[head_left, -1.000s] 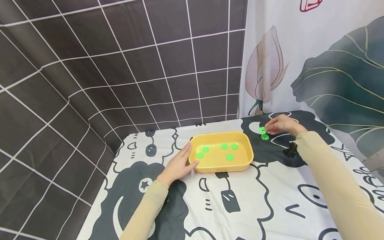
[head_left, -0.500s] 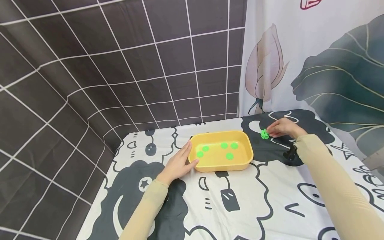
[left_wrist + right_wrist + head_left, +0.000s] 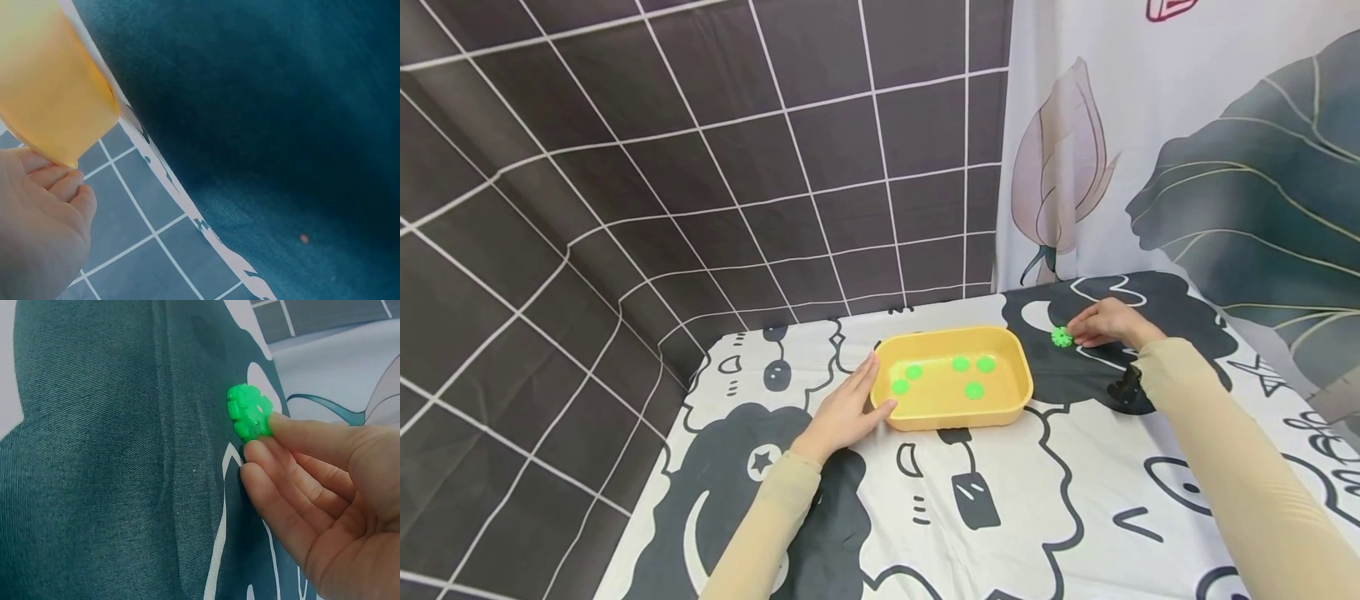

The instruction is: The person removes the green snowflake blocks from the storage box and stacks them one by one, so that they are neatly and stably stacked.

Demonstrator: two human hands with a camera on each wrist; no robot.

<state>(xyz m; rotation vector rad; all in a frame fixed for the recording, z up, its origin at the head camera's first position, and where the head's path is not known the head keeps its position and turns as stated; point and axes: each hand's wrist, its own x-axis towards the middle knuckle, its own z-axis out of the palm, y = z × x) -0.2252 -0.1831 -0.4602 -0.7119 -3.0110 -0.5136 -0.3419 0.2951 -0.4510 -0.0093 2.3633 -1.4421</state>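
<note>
My right hand (image 3: pixel 1108 322) pinches a bright green, flower-shaped plastic piece with a notched edge (image 3: pixel 1061 337), low over the dark patch of the cloth, right of the tray. In the right wrist view, the thumb and fingertips hold the green piece (image 3: pixel 249 412) by its edge; it looks thick, and whether two discs are stacked I cannot tell. With fingers along the left end and thumb at the near-left corner, my left hand (image 3: pixel 842 417) holds the yellow tray (image 3: pixel 951 422). The left wrist view shows bent fingers (image 3: pixel 65 184) against the tray's wall. Several green discs (image 3: pixel 960 364) lie spread inside the tray.
A white cloth with black cartoon drawings (image 3: pixel 955 558) covers the surface. Dark grid-patterned fabric (image 3: pixel 820 150) rises behind and at the left. A white curtain with flower and leaf prints (image 3: pixel 1060 167) hangs at the back right. A black wrist strap (image 3: pixel 1125 386) shows under the right forearm.
Two green pieces seen apart, one above the other at the right fingertips, now appear as one. The right hand has lowered slightly. The left hand and tray have stayed put.
</note>
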